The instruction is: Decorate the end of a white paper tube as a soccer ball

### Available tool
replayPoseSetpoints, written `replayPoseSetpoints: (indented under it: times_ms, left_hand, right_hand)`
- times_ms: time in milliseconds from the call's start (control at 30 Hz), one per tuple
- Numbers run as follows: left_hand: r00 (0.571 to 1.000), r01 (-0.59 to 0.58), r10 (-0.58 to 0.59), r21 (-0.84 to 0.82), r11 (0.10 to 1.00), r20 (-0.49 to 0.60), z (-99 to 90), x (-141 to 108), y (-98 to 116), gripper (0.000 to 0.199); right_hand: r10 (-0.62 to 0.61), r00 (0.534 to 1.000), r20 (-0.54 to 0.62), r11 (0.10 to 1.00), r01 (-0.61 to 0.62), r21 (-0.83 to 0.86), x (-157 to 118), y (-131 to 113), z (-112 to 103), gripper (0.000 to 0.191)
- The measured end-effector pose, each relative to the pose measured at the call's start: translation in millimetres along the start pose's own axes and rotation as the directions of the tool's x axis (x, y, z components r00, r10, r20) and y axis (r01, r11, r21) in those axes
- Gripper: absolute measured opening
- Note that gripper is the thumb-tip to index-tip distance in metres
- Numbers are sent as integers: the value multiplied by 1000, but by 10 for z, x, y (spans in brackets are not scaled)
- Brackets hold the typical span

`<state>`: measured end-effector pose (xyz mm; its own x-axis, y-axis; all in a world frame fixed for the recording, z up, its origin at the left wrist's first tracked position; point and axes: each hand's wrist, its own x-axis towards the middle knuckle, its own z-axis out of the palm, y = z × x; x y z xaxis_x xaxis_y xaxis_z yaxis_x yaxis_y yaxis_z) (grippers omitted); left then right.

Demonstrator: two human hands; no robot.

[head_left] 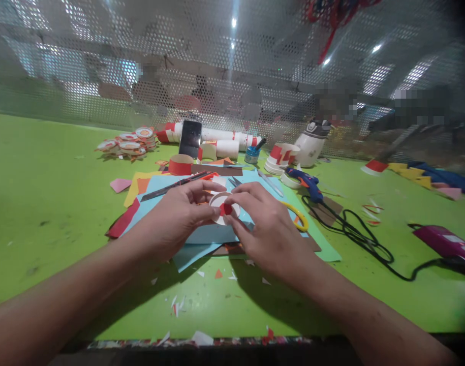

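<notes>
The left hand (179,206) and right hand (268,218) both pinch a white disc (225,209) with a red centre between thumbs and fingers, holding it over blue paper (213,235) on the green worktop (64,203). Taking the disc as the dial's middle, a red ring (181,165) sits at ten o'clock, a dark phone (191,136) leans at eleven, a blue jar (252,154) stands at one, a white bottle (311,146) at two, a yellow loop handle (303,222) lies at three, and paper scraps (202,338) lie around six.
</notes>
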<state>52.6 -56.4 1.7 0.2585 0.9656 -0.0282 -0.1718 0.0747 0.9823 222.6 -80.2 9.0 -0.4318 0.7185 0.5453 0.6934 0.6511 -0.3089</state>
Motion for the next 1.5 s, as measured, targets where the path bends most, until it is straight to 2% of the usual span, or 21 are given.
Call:
replayPoseSetpoints:
  times_ms: [67,167,233,300,400,500,567,633,733,833,1000,1167,1267,1400,1500]
  left_hand:
    - [1000,-8,8,-2,1000,-2,-2,-3,-3,32]
    - [1000,-9,8,-26,1000,-30,9,-7,13,32]
    - [999,-1,0,-43,999,-41,22,-9,29,32]
    - [999,1,-4,-51,999,-47,31,-9,40,33]
    - [998,-4,2,-36,999,-56,35,-8,42,33]
    - [999,-9,7,-43,999,-42,33,-8,39,33]
    - [999,-12,10,-55,998,-34,32,-9,41,33]
    - [999,-20,18,-52,998,-32,33,-13,47,34]
    - [999,-26,25,-37,999,-30,42,-22,58,35]
    - [999,-25,24,-30,999,-30,60,-34,61,37]
    - [999,-30,29,-57,998,-28,82,-51,64,36]
    - [1000,-24,24,-108,994,-2,74,-62,96,23]
    - [1000,-16,16,-110,994,-4,73,-54,91,25]
    - [999,-31,29,-34,999,-45,81,-32,44,42]
    - [998,-28,28,-8,1000,-56,82,-21,13,46]
  right_hand:
    - [-13,999,-31,1000,14,27,10,16,-30,10]
    - [-4,988,-155,997,15,75,39,62,-121,9]
    - [70,970,-234,995,-50,89,66,96,-179,8]
    - [176,953,-247,979,-143,146,94,123,-203,7]
    - [346,932,-109,886,-286,365,130,145,-168,7]
    - [448,887,111,703,-427,570,150,147,-115,18]
    - [473,856,207,620,-490,612,153,140,-99,28]
    - [479,838,260,593,-528,608,149,132,-98,37]
    - [450,840,302,584,-533,612,137,121,-93,48]
    - [432,854,291,569,-508,646,130,116,-69,52]
    - [439,863,248,556,-478,680,125,119,-21,51]
    - [440,869,227,582,-468,665,109,132,0,50]
    - [437,872,221,599,-465,651,107,142,5,50]
    - [431,879,205,640,-458,617,116,133,19,48]
    - [412,897,160,731,-431,530,110,116,30,46]
